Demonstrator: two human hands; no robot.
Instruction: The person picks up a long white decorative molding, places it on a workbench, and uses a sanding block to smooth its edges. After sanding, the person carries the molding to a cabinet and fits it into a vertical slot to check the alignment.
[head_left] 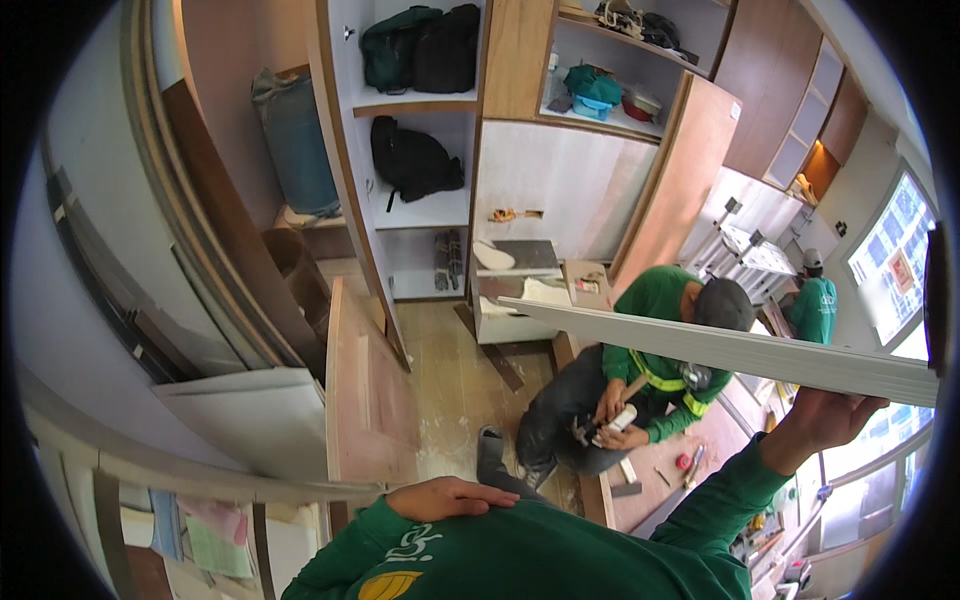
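A long, pale grey grooved trim strip (720, 350) stretches across the right half of the head view, its thin end toward the middle. My right hand (828, 418) grips it from below near its right end, with the fingers wrapped round the edge. Lying flat on the front of my green shirt (540, 545), my left hand (452, 497) has its fingers stretched out and holds nothing. Under the strip, a crouching co-worker in a green shirt and dark cap (724, 302) holds a hammer and a white cylindrical object (622, 418); the strip hides part of this person.
A cabinet with dark bags (415, 160) on its shelves stands ahead. On the left, a wooden door panel (370, 400) leans near stacked boards. Tools, including a red tape measure (683, 461), lie at the right. Another person (815, 305) is by the far window.
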